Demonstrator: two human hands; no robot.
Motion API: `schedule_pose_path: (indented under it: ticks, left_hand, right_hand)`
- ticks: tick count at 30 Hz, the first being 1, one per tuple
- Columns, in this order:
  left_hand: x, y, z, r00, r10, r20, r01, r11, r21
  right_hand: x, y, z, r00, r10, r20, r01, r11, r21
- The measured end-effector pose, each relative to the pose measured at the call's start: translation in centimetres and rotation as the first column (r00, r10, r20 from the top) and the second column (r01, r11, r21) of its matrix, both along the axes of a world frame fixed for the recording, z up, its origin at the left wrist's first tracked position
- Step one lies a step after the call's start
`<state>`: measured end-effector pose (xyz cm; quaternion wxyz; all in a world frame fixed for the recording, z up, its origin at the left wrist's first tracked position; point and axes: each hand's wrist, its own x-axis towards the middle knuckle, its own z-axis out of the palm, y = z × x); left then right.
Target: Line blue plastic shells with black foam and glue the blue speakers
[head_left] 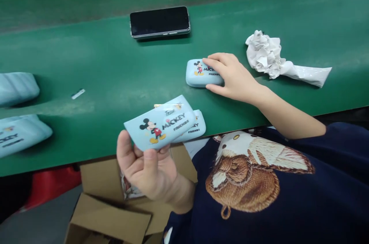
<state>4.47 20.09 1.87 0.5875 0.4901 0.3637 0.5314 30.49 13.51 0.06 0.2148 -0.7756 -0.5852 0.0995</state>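
Observation:
My left hand (152, 171) is closed on a thin light blue panel (164, 121) with a Mickey print, pinching its lower edge and tilting it above the table's front edge. Partly covered by it lies another light blue printed piece (198, 126). Farther back, my right hand (233, 77) grips the right end of a light blue, rounded Mickey-printed case (196, 75) on the green table. The fingers hide part of that case's print.
A black phone (160, 23) lies at the back. Crumpled white wrapping (265, 55) is to the right. Two blue bundles (17, 88) (23, 134) and a small scrap (78, 93) are at left. Open cardboard boxes (109, 217) stand below the table edge (66, 163).

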Motion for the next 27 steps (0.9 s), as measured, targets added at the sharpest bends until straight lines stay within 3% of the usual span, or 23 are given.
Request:
schedule_pose_path:
  ticks: [5, 8, 12, 16, 19, 23, 25, 27]
  left_hand:
    - [0.7, -1.4, 0.6, 0.997, 0.073, -0.039, -0.069, 0.993, 0.096]
    - [0.2, -1.1, 0.6, 0.998, -0.052, -0.017, 0.052, 0.998, 0.022]
    - [-0.9, -0.2, -0.2, 0.967, -0.253, 0.011, 0.252, 0.955, -0.159]
    - [-1.0, -0.2, -0.4, 0.962, -0.268, 0.046, 0.272, 0.941, -0.203]
    - [-0.3, -0.9, 0.1, 0.975, -0.214, 0.065, 0.222, 0.962, -0.157]
    - [0.3, -1.3, 0.0, 0.991, -0.13, 0.019, 0.13, 0.99, -0.044]
    - [0.0, -0.5, -0.7, 0.991, -0.119, -0.067, 0.124, 0.99, 0.069]
    - [-0.7, 1.0, -1.5, 0.962, -0.146, -0.231, 0.197, 0.956, 0.216]
  right_hand:
    - [-0.5, -0.7, 0.3, 0.996, 0.046, -0.071, -0.038, 0.993, 0.116]
    - [-2.1, -1.6, 1.9, 0.957, 0.201, -0.208, -0.154, 0.963, 0.222]
    - [-4.6, -2.4, 4.2, 0.825, 0.434, -0.362, -0.32, 0.887, 0.334]
    - [-6.2, -2.3, 5.7, 0.857, 0.444, -0.263, -0.329, 0.863, 0.384]
    - [-7.0, -2.0, 6.3, 0.909, 0.402, -0.109, -0.334, 0.861, 0.383]
    - [-6.8, -1.6, 6.0, 0.892, 0.45, -0.049, -0.416, 0.857, 0.305]
    - [-5.6, -1.5, 5.3, 0.907, 0.412, -0.092, -0.366, 0.876, 0.313]
    - [-3.8, -1.5, 4.3, 0.946, 0.287, -0.15, -0.233, 0.925, 0.301]
